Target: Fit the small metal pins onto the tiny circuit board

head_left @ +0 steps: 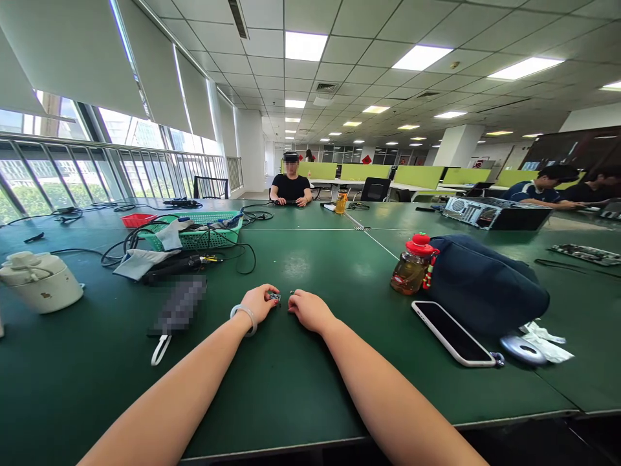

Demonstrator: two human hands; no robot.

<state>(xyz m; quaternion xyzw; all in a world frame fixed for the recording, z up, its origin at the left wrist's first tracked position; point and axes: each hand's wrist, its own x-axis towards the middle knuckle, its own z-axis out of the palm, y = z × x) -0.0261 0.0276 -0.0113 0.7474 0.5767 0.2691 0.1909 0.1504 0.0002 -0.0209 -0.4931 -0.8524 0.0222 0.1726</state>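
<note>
Over the green table [286, 375], my left hand [259, 303] pinches a small circuit board [275, 297] between thumb and fingers. A pale bangle circles that wrist. Just to the right, my right hand [310, 310] is closed, its fingers curled and turned toward the left one. A tiny metallic tip [292, 293] shows at those fingers; what it belongs to is hidden. A narrow gap separates the two hands.
Left: a pixelated dark item [182, 304] with a white strap, a green basket [208, 239] with cables, a red tray [138, 220], a white jug [41, 281]. Right: a red-capped bottle [410, 272], navy bag [485, 278], phone [453, 333], computer case [495, 213]. A person [291, 188] sits opposite.
</note>
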